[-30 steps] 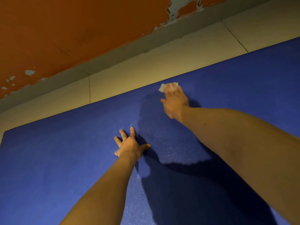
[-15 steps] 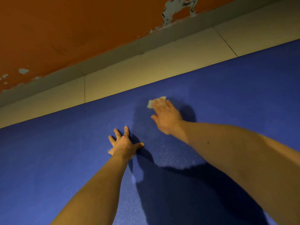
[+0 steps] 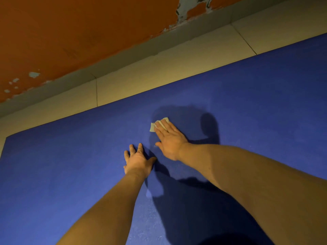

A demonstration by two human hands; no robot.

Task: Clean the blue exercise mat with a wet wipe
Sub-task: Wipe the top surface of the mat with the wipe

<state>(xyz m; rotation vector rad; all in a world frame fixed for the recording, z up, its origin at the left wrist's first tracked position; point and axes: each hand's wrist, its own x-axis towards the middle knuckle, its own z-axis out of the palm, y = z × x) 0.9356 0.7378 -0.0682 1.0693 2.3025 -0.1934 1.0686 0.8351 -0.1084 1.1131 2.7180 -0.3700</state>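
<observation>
While the left hand (image 3: 138,161) stays braced, fingers spread, the wet wipe (image 3: 159,125) — pressed flat under the straight, closed fingers of the right hand (image 3: 169,140) — has slid from the far edge toward the middle of the blue exercise mat (image 3: 265,112); one strip looks wiped, much remains.

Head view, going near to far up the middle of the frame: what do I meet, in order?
On the blue mat: left hand → right hand → wet wipe; past the mat's far edge: pale floor tiles → grey skirting → orange wall.
</observation>
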